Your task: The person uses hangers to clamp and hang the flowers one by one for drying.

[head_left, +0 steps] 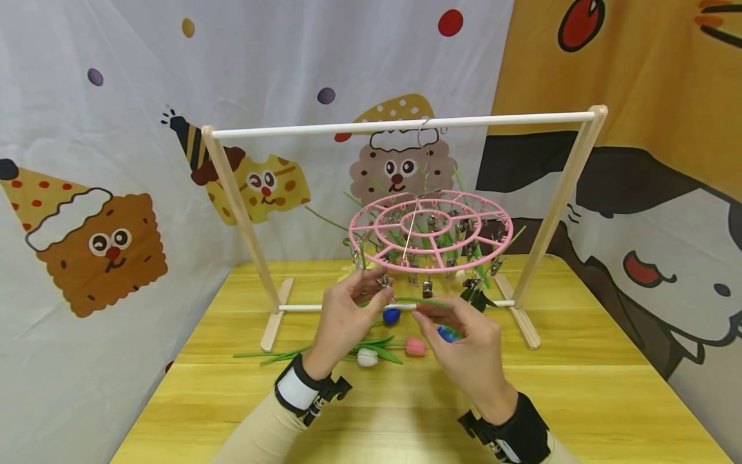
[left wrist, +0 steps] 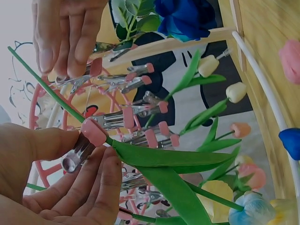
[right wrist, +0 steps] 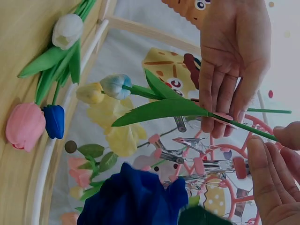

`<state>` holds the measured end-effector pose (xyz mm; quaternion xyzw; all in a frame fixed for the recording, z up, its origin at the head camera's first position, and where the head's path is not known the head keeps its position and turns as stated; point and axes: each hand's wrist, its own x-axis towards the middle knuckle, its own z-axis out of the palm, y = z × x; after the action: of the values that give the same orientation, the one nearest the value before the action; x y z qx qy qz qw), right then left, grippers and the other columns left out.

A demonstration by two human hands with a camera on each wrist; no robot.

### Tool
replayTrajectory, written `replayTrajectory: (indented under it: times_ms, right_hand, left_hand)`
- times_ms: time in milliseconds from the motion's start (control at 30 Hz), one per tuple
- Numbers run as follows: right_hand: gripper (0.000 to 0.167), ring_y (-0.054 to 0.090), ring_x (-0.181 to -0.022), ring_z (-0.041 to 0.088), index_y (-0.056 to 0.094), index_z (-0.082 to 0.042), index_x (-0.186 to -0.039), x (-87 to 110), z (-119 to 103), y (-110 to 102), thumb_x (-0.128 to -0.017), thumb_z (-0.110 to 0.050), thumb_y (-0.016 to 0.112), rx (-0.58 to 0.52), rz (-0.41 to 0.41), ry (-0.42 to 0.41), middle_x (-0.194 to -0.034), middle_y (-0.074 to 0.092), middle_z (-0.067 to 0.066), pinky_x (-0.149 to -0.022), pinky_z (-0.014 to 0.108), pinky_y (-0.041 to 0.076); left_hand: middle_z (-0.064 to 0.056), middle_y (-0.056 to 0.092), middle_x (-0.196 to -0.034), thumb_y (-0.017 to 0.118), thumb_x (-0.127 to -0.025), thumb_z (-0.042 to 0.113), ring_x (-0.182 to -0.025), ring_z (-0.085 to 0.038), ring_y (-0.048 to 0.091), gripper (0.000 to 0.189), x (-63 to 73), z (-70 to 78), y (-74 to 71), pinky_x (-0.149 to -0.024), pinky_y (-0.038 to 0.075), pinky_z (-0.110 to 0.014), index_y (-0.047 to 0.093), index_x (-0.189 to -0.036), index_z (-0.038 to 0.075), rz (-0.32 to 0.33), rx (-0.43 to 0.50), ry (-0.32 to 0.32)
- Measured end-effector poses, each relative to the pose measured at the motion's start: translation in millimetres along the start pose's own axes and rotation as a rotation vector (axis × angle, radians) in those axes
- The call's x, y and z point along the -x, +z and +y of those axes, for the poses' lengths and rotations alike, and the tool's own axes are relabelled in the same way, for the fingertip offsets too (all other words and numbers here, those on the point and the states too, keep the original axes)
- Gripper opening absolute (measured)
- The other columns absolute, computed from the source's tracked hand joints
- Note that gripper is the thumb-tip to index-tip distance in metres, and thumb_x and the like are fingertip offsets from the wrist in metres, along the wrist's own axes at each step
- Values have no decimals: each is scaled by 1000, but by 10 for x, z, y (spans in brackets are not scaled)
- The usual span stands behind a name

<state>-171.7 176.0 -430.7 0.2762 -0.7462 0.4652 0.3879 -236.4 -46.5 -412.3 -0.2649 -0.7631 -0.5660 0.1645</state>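
My left hand [head_left: 348,316] pinches a metal clip with pink tips [left wrist: 93,132] between thumb and fingers. The clip sits around the green stem of a light blue tulip [right wrist: 116,86], whose long leaves point down toward the table. Farther along the same stem, my right hand [head_left: 472,338] holds the stem between its thumb and fingertips. Above both hands hangs a round pink clip hanger [head_left: 431,254], its rings carrying several clips. Other flowers hang from it head down, among them a blue rose [right wrist: 131,197] and a yellow flower [right wrist: 124,133].
The hanger hooks onto the white top bar [head_left: 278,131] of a wooden stand. Below, on the wooden table [head_left: 382,419], lie a white tulip [head_left: 367,357], a pink tulip [head_left: 415,347] and a dark blue tulip [head_left: 391,316]. A white lower bar [head_left: 301,308] crosses behind the hands.
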Motion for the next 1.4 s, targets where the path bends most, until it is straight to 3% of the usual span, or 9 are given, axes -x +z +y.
replayTrajectory:
  times_ms: [233,500,867,1100,1400]
  right_hand:
    - [32,84,-95,17,83,-7,-120,76,-17,27,-95,11,91,3,-47,-35,-111,86,10,-89,17,68]
    - [40,83,-96,16,82,-8,-122,168,-57,93,-92,17,88,-50,-119,-63,-115,84,9,-89,18,69]
    - [36,81,-98,14,80,-13,-126,279,-137,203,-98,9,89,-29,-185,-103,-116,83,4,-91,17,67]
    - [45,81,-101,12,78,-14,-130,329,-164,268,-96,12,89,-15,-233,-119,-120,82,4,-93,16,65]
    - [45,80,-118,16,73,-19,-146,390,-130,342,-106,-5,87,10,-367,-157,-136,78,2,-106,20,65]
  left_hand:
    - [-10,90,-117,84,-110,15,-108,-26,88,40,-50,-38,-75,-100,73,-41,76,-149,8,5,-28,-17]
    - [-13,90,-114,83,-111,15,-107,-29,89,39,-128,-74,-132,-100,74,-45,76,-148,2,20,-51,-17]
    - [-16,90,-120,80,-113,20,-108,-32,89,40,-212,-183,-224,-102,73,-50,76,-149,3,21,-68,-48]
    - [-18,89,-126,76,-116,23,-110,-32,89,45,-161,-245,-326,-101,73,-49,71,-158,6,2,-72,-79]
    - [-16,87,-135,68,-121,28,-120,-37,86,43,-8,-332,-576,-104,71,-52,70,-157,5,24,-135,-99]
